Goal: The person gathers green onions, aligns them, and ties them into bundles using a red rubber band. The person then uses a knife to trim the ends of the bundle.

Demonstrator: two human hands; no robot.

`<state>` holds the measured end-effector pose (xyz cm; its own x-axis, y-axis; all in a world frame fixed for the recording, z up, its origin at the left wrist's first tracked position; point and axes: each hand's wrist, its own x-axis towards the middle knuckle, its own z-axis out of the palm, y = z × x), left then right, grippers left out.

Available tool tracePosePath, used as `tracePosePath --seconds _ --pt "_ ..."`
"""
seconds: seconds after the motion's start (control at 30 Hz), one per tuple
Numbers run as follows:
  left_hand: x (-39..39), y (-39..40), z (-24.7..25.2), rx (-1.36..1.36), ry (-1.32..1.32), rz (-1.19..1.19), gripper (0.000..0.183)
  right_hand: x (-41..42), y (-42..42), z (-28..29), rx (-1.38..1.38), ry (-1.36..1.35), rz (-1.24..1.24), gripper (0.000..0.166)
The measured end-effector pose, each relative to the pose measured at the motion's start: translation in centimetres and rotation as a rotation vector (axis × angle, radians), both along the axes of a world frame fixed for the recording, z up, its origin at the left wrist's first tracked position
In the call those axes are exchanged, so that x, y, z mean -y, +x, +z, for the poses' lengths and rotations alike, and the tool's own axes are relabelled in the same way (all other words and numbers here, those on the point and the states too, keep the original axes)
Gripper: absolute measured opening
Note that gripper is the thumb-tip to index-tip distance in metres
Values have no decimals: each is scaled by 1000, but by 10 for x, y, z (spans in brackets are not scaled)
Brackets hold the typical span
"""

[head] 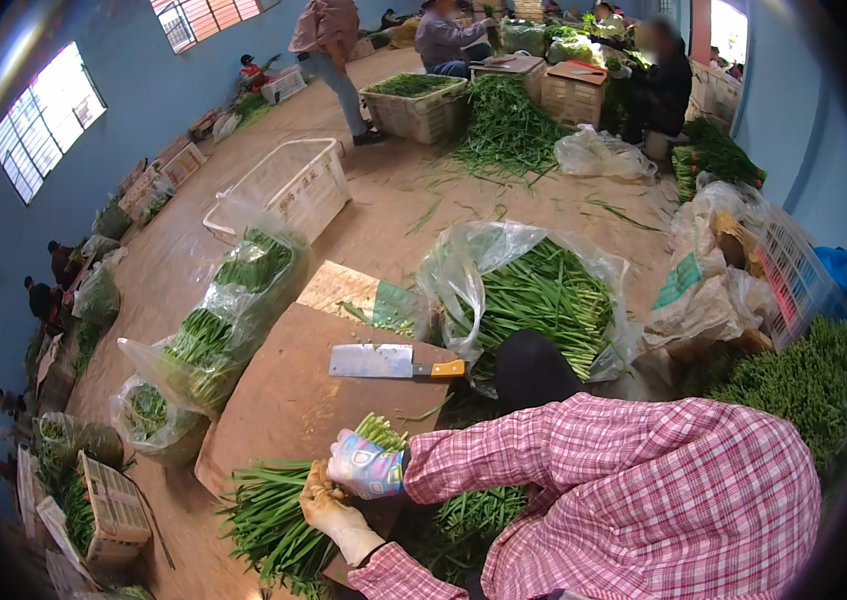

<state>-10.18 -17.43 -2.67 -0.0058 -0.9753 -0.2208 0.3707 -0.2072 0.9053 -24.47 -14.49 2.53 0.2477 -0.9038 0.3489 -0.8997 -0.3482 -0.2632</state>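
Note:
Both my hands are gloved and closed around a bunch of long, green, chive-like stalks (277,510) at the near edge of a brown board (296,390). My right hand (365,463), in a patterned glove cuff, grips it near the pale stem ends, which point up and right. Touching it from below, my left hand (333,506), in a cream glove with brown-stained fingers, holds the bunch where the leaves fan out left. A cleaver (393,361) with a wooden handle lies flat on the board, above my hands, its handle to the right.
An open plastic bag of stalks (543,300) stands beyond my dark-clad knee. Filled bags (202,337) line the board's left side, with a white crate (311,195) behind. Loose greens (483,510) lie beside my lap. Several people sit or stand farther off among crates and heaped greens (506,120).

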Motion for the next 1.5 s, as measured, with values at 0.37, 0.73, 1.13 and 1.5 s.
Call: tracePosePath --seconds 0.37,0.73,1.13,1.5 --pt "-33 -4 28 111 -315 -225 104 46 -28 52 202 545 201 45" --pt "-34 -19 19 193 -271 24 64 82 -12 -8 283 481 -4 25" --pt "-7 -13 37 270 -351 134 57 23 -25 18 289 249 107 28" --pt "-44 1 34 966 -732 -2 30 95 -18 -5 676 841 417 22"
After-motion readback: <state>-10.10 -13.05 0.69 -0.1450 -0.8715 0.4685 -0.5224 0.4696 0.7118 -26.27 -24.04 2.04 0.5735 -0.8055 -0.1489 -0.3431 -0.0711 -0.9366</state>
